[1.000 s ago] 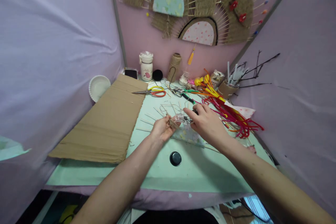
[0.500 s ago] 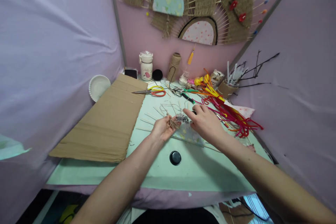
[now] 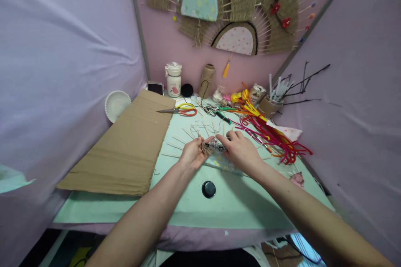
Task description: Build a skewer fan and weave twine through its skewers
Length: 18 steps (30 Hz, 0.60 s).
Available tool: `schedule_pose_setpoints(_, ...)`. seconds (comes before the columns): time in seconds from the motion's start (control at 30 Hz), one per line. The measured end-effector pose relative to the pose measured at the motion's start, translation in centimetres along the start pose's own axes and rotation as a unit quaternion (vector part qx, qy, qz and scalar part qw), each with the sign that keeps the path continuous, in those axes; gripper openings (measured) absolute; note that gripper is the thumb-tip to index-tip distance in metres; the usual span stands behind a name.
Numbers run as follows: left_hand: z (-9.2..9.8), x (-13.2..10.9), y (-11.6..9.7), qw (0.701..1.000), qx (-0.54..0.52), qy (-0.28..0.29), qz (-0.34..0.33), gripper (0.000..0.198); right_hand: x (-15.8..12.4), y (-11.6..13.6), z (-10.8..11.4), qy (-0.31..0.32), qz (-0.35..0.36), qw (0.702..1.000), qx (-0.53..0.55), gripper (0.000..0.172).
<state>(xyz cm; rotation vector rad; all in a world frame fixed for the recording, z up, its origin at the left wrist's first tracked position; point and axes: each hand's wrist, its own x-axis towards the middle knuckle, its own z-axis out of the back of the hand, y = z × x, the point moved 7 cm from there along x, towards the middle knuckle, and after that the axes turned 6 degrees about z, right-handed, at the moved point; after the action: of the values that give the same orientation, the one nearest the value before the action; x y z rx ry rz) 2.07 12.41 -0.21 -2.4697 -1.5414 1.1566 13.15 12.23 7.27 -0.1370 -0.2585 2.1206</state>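
A bundle of frayed twine (image 3: 206, 147) is pinched in the fingers of my left hand (image 3: 192, 153), palm turned up. My right hand (image 3: 241, 148) grips a small clear container (image 3: 216, 145) with dark, shiny bits showing in it. Its mouth end tilts toward the twine; whether they touch I cannot tell. Beneath my hands lies a half-round piece of pale floral fabric (image 3: 224, 162) with thin sticks (image 3: 177, 145) fanning out around it. In front of my hands, a round black lid (image 3: 209, 189) rests on the table.
On the left lies a large cardboard sheet (image 3: 125, 146), with scissors (image 3: 178, 110) at its far right corner. Pipe cleaners (image 3: 275, 137) pile up on the right. A white bottle (image 3: 173, 79), a twine spool (image 3: 206, 81) and a stick holder (image 3: 269, 106) stand at the back.
My right hand has lowered slightly, and the clear container has tilted closer to the twine. My left hand stays in nearly the same place.
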Motion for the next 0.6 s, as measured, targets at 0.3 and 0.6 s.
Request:
schedule_pose_setpoints(0.3, -0.2, -0.2, -0.2, 1.0, 0.003, -0.001, -0.019, 0.02, -0.5, -0.1, -0.4, -0.023, -0.023, 0.996, 0.082, 0.047)
schedule_pose_setpoints(0.6, -0.1, 0.2, -0.3, 0.999, -0.019, 0.029, 0.008, 0.022, -0.9, -1.4, 0.6, -0.114, -0.061, 0.974, 0.185, 0.047)
